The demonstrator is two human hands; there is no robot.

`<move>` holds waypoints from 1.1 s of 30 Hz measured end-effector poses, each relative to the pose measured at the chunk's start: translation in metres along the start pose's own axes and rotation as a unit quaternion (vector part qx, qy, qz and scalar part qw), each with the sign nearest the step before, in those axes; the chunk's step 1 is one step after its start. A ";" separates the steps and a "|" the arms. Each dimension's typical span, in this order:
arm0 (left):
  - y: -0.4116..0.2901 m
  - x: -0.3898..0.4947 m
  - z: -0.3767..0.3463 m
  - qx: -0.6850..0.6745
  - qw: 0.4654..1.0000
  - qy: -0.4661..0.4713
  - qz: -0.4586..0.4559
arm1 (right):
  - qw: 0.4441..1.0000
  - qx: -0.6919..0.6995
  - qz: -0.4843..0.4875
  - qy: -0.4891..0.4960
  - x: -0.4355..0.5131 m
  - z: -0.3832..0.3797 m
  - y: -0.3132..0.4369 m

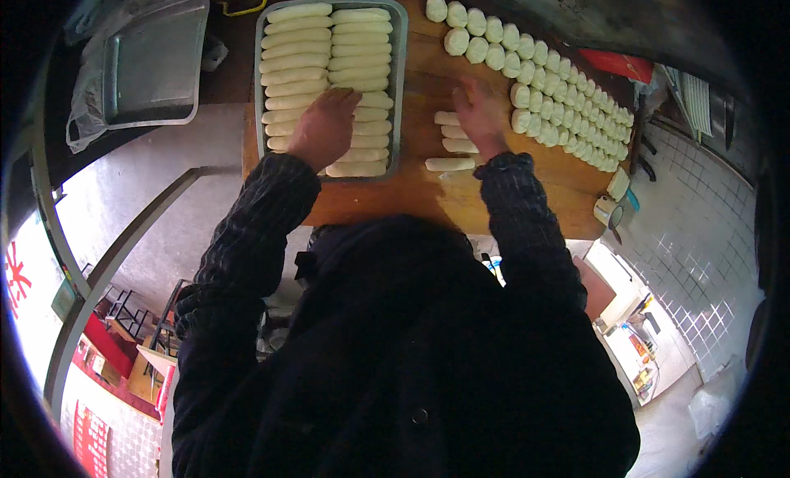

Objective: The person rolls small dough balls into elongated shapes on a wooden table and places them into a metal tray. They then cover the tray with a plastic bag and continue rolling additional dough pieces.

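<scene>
A metal tray (pixel 400 95) holds two columns of pale dough rolls (pixel 296 63). My left hand (pixel 327 125) is over the middle of the tray, its fingers bent down at the rolls between the columns; whether it grips one is hidden. My right hand (pixel 478 117) reaches over the wooden worktop to the right of the tray, beside several short dough strips (pixel 449 164), partly covering their right ends. Its thumb and fingers look apart, but what lies under the palm cannot be seen. Rows of cut dough pieces (pixel 546 101) stand to the right of this hand.
The wooden worktop (pixel 531 181) ends close to my body. Another metal tray (pixel 154 64) lies at the upper left beside clear plastic. A metal cup (pixel 608 211) stands at the right edge, near a stacked dough piece (pixel 618 184). A red object (pixel 617 65) lies behind the dough rows.
</scene>
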State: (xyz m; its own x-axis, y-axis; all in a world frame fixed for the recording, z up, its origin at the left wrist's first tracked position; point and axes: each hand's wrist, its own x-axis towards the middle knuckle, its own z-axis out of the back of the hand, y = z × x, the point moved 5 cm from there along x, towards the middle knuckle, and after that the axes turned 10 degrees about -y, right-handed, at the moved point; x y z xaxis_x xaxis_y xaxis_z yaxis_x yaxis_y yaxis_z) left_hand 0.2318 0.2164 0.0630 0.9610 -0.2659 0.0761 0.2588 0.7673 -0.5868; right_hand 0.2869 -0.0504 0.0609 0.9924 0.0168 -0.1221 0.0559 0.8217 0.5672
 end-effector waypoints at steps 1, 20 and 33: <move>0.000 0.001 0.000 0.010 1.000 -0.006 -0.008 | 0.998 -0.043 0.048 -0.003 -0.002 0.005 -0.012; 0.025 -0.023 0.039 -0.132 0.945 -0.148 0.261 | 0.972 0.179 -0.065 0.141 0.013 -0.005 0.018; 0.013 0.019 -0.002 -0.022 0.999 -0.029 -0.002 | 0.970 -0.024 0.205 0.124 0.013 -0.066 0.076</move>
State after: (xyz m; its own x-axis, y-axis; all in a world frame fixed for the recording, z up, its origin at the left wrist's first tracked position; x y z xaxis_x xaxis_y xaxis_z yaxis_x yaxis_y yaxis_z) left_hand 0.2527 0.2200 0.0553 0.9646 -0.2327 0.1240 0.2584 0.7398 -0.6212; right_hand 0.2968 0.0498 0.0490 0.8726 0.4803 -0.0891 -0.3500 0.7419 0.5719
